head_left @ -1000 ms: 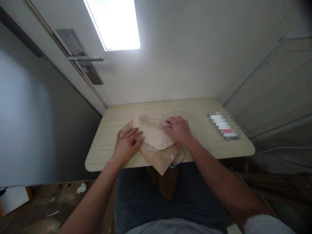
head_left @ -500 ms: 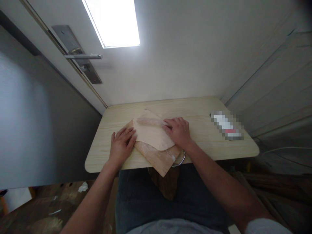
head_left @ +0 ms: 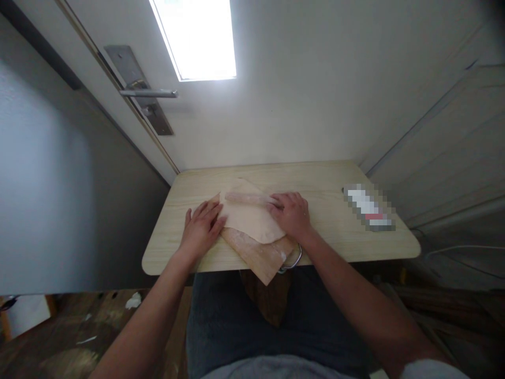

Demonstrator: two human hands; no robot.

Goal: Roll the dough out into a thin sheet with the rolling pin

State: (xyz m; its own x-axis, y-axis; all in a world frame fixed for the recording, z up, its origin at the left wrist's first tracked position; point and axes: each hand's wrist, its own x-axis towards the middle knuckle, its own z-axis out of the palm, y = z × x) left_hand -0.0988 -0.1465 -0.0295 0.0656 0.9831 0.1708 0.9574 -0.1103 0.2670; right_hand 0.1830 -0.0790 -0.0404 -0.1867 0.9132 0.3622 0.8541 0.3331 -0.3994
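Since half a second back, left hand (head_left: 202, 227) had slid a touch right, nearer the sheet. From the head view: left hand lay flat and open, palm pressing the wooden board (head_left: 256, 253) at the dough sheet's (head_left: 250, 220) left edge. Right hand (head_left: 291, 215) curled over the rolling pin (head_left: 248, 198), which lay across the sheet's far side on the pale table (head_left: 323, 185). Rolling looked mid-stroke; the next push would want even pressure, board held steady, since it overhung the near edge
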